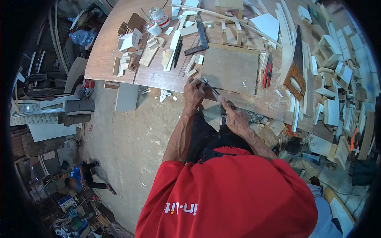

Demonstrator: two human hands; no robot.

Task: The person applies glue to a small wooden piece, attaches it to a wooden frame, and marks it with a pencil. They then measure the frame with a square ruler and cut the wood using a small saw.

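Observation:
At the near edge of the workbench, my left hand (193, 93) is closed with its fingers curled; what it pinches is too small to make out. My right hand (238, 119) is closed around the near end of a slim dark tool (210, 87), its index finger stretched along it. The tool slants up and left, and its far end comes close to my left fingertips. Just beyond lies a flat wooden board (230, 68). A small white-faced wood block (201, 59) and thin wood offcuts (191, 65) lie near my left hand.
On the bench (107, 51) are a black try square (201, 37), red-handled pliers (267, 72), a handsaw (294, 79), a glue jar (159, 16) and many wood strips. Small wooden frames (329, 51) crowd the right side. Another person (85, 176) sits low at left.

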